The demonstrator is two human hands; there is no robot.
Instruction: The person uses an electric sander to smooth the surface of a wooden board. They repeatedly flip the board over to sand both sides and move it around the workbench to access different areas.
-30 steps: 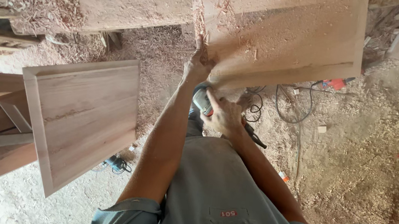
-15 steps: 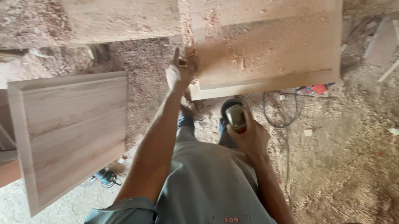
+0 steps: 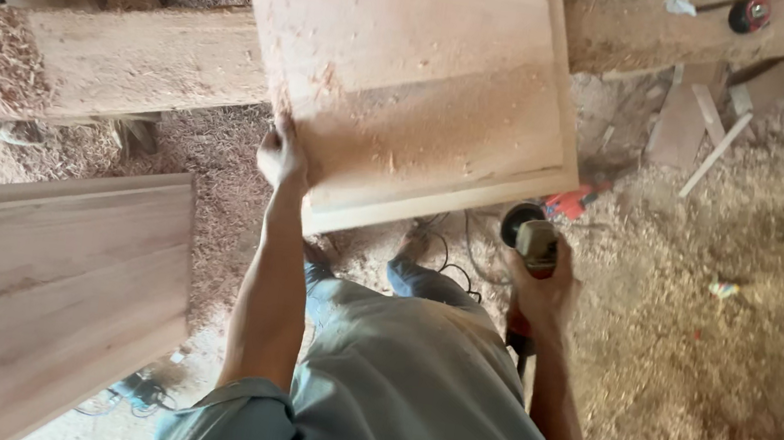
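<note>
A large pale wooden panel (image 3: 413, 61) lies across a thick beam (image 3: 130, 65), dusted with sawdust. My left hand (image 3: 282, 153) grips the panel's near left edge, fingers curled over it. My right hand (image 3: 539, 288) holds a handheld power sander (image 3: 531, 240) below the panel's near right corner, its round black disc facing up and apart from the wood. The tool's cord (image 3: 452, 263) trails down toward my legs.
A second wooden panel (image 3: 51, 276) stands at the lower left. Sawdust and shavings cover the floor (image 3: 692, 391). Wood offcuts (image 3: 707, 130) lie at the right, and a tape measure (image 3: 750, 13) rests on the beam top right. Another corded tool (image 3: 133, 388) lies on the floor.
My right hand has swung the sander out from under the panel to the right. My left hand stays on the panel's edge. The view has shifted closer and leftward.
</note>
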